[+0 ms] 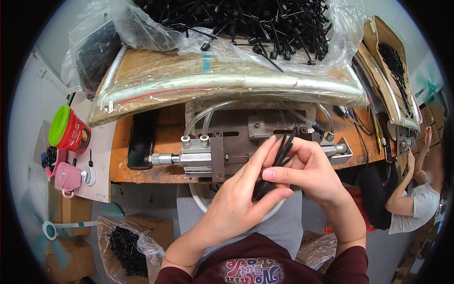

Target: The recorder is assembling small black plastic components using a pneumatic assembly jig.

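I watched the left hand and right hand jointly grasp slim black plastic rods, apparently sorting them; the next move called for a delicate pinch.

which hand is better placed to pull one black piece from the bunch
Probably the right hand: its thumb lies across the black pieces, while the left hand cups their lower part.
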`<action>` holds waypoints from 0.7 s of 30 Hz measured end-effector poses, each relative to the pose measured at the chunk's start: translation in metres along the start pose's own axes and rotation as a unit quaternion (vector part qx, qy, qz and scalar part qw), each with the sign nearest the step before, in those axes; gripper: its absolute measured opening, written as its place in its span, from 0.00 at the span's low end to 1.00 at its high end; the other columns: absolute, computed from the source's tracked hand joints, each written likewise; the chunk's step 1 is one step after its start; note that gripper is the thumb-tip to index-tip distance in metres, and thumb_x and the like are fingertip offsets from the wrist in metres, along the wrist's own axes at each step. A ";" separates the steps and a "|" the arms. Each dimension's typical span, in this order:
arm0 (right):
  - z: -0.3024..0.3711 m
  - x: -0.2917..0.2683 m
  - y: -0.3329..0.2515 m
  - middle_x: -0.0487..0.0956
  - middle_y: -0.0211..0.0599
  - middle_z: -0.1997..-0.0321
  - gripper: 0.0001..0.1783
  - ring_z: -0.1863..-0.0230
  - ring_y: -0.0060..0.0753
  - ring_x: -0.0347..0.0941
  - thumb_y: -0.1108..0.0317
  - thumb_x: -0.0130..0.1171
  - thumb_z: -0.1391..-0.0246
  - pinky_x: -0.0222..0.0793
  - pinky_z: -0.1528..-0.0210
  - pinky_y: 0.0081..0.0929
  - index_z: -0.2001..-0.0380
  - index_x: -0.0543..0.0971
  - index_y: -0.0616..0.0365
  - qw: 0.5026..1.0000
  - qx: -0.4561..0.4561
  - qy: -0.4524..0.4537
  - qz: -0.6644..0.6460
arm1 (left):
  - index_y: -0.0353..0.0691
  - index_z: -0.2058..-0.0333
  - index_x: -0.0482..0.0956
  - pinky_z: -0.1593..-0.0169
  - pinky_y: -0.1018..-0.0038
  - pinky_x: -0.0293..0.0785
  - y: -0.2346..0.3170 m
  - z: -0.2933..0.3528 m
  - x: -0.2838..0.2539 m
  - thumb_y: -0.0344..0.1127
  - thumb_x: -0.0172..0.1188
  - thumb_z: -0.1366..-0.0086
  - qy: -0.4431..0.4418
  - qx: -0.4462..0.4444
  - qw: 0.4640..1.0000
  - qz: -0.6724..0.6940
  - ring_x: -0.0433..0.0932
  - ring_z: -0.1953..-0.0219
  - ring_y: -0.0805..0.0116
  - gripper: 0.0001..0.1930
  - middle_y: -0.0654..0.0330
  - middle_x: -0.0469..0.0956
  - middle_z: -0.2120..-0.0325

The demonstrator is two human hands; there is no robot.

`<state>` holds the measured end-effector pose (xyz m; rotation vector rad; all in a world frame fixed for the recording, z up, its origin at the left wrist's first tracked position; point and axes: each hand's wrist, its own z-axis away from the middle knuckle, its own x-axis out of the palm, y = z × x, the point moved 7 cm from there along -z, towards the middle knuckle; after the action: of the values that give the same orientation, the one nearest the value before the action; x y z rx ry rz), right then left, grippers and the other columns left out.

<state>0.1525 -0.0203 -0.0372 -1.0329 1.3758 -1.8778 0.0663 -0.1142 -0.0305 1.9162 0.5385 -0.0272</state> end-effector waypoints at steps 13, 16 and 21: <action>0.053 0.026 0.009 0.79 0.38 0.60 0.21 0.69 0.38 0.74 0.72 0.75 0.63 0.68 0.68 0.31 0.61 0.81 0.61 0.799 -0.362 0.063 0.476 | 0.31 0.38 0.66 0.58 0.77 0.77 -0.048 0.043 0.027 0.37 0.46 0.22 0.022 -0.262 0.898 0.353 0.79 0.63 0.75 0.20 0.59 0.77 0.62; 0.056 0.025 0.018 0.79 0.38 0.59 0.19 0.66 0.37 0.75 0.71 0.73 0.59 0.67 0.68 0.31 0.61 0.81 0.63 0.770 -0.375 0.068 0.512 | 0.30 0.40 0.68 0.54 0.76 0.78 -0.050 0.043 0.027 0.35 0.46 0.22 0.014 -0.190 0.956 0.222 0.81 0.59 0.72 0.18 0.56 0.78 0.55; 0.062 0.025 0.020 0.80 0.43 0.55 0.19 0.60 0.41 0.78 0.72 0.72 0.57 0.74 0.63 0.33 0.61 0.80 0.67 0.713 -0.422 0.076 0.554 | 0.32 0.45 0.71 0.60 0.75 0.75 -0.050 0.053 0.023 0.33 0.50 0.25 0.012 -0.306 0.938 0.162 0.80 0.63 0.73 0.14 0.57 0.80 0.64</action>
<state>0.1924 -0.0775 -0.0401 -0.1537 2.2877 -0.3839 0.0797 -0.1374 -0.1015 1.3691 0.2009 0.3403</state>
